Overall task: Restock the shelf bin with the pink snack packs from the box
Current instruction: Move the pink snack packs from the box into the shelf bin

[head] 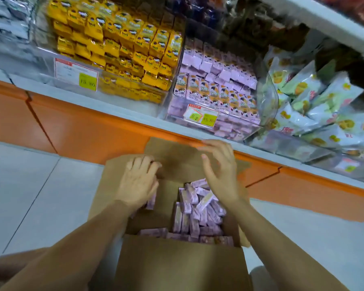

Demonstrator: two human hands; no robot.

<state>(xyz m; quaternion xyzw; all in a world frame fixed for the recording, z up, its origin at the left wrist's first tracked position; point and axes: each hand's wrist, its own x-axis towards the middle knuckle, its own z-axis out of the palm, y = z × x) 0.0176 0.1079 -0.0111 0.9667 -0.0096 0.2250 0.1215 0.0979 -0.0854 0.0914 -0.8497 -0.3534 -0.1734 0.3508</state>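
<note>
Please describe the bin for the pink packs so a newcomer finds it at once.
Look at the white shelf above the orange base. The clear bin stands there between the yellow packs and the pale green bags. Only it holds pink packs.

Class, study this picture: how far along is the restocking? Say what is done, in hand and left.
Done: the box is open and the bin already holds rows of packs. In hand: neither hand clearly holds a pack; the left hand lies on a flap, the right hand hovers open above the box. Left: many pink packs fill the box.
</note>
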